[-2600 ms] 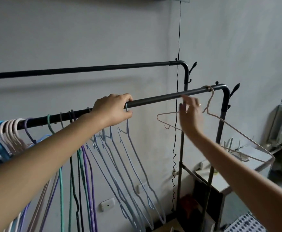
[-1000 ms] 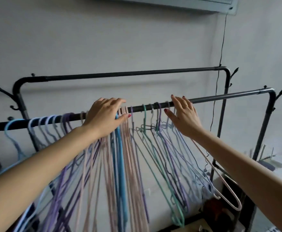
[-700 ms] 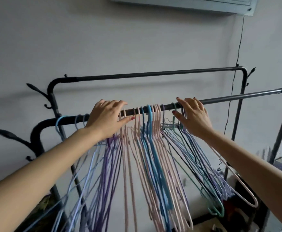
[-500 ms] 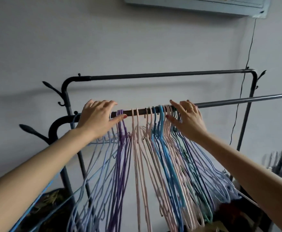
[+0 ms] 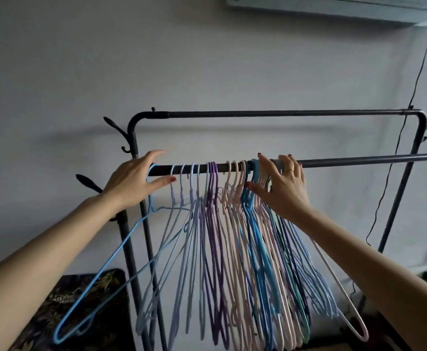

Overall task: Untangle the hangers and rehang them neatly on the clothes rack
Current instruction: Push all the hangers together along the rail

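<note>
Straight-fingered hands [image 5: 134, 182] [image 5: 282, 188] bracketing thin wire hangers [image 5: 232, 249], round rail [image 5: 359, 161]

Bare stretches of the near rail [image 5: 374, 160] on the clothes rack [image 5: 283, 113] run clear to the right of the right hand [image 5: 282, 190], while the hangers [image 5: 232, 249] crowd the span between both hands, their hooks packed tightest just beside the right hand and looser toward the left hand [image 5: 134, 182]. The far rail [image 5: 270, 113] stands bare along its length, with open air between the two rails. A black cord [image 5: 407, 117] hangs down the wall at the rack's right post, and a light blue hanger [image 5: 101, 272] swings out low on the left.
</note>
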